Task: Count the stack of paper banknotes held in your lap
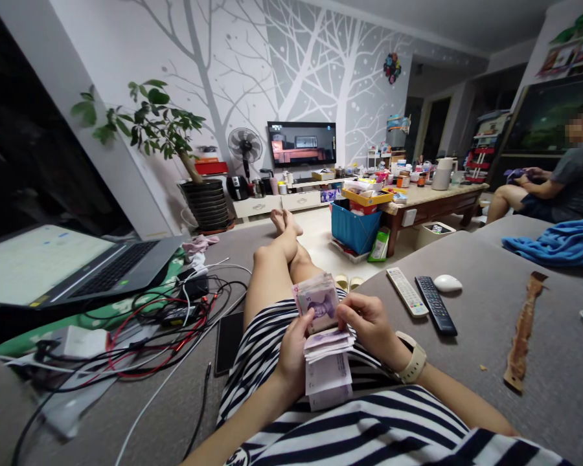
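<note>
Purple banknotes (319, 312) are at the lower centre of the frame, held as a tilted wad. Left hand (294, 353): fingers closed on the wad, thumb across its front near the left edge. Right hand (372, 323): thumb and index finger brought together on the wad's right edge; number of notes between them unclear. More notes (328, 372) hang directly below in overlapping layers, over striped clothing (369, 430).

Pale watch (412, 359) on the right wrist. Bare legs (274, 265) extend towards the upper centre, feet close together.

Right of the hands, on the grey sofa (471, 349): white remote (407, 292), black remote (436, 305) beside it, white mouse (447, 283) near both, brown strip (525, 333) further right. Blue cloth (558, 243) at the right edge.

Left side: dark flat device (228, 343) beside the thigh, tangled cables (189, 320), open laptop (121, 268).

Beyond, right of centre: cluttered worktop (432, 196), with a blue box (354, 228) near its left end. Television (302, 144), fan (245, 145) and potted plant (203, 200) stand farther back. Another person (576, 171) sits at the right edge.
</note>
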Tool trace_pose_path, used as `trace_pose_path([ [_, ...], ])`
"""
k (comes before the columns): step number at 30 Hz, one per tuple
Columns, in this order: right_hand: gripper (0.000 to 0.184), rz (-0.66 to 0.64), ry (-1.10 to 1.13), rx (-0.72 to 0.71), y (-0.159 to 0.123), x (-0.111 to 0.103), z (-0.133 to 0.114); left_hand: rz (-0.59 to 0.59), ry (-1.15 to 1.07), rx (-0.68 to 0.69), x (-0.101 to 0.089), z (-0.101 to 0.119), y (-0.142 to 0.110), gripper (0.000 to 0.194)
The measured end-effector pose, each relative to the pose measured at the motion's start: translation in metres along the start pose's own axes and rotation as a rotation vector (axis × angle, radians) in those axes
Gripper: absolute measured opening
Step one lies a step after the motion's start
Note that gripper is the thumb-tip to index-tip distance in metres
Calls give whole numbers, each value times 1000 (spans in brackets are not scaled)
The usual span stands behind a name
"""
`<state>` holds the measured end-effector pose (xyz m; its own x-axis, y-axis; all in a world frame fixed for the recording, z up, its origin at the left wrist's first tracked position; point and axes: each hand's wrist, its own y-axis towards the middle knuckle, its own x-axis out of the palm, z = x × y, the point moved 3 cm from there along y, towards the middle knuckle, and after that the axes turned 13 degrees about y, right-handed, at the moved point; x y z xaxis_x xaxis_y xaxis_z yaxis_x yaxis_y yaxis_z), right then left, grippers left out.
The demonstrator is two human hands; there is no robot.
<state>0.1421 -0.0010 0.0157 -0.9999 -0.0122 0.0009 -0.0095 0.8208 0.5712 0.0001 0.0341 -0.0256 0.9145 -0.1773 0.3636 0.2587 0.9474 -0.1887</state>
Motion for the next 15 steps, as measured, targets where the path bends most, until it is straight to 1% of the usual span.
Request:
trace_pose_path([
  [2, 35, 58, -19, 18, 1, -2, 4, 9, -4, -10, -1, 0, -2, 22],
  [4, 35, 114, -48, 45, 3, -3, 8, 1, -17, -12, 0, 1, -4, 27],
  [6, 37, 139, -82, 78, 4, -5, 12, -23, -29, -16, 3, 2, -6, 34],
  [8, 38, 128, -109, 105, 5, -5, 15, -44, -22, -21, 6, 5, -9, 37],
  [10, 40, 108, -125, 112, 6, -5, 16, -51, -7, -35, 8, 7, -11, 35],
  [13, 40, 100, -125, 107, 6, -4, 17, -45, 8, -44, 8, 8, -12, 28],
  [15, 40, 101, -113, 100, 5, -4, 17, -11, 32, -46, 6, 7, -10, 22],
])
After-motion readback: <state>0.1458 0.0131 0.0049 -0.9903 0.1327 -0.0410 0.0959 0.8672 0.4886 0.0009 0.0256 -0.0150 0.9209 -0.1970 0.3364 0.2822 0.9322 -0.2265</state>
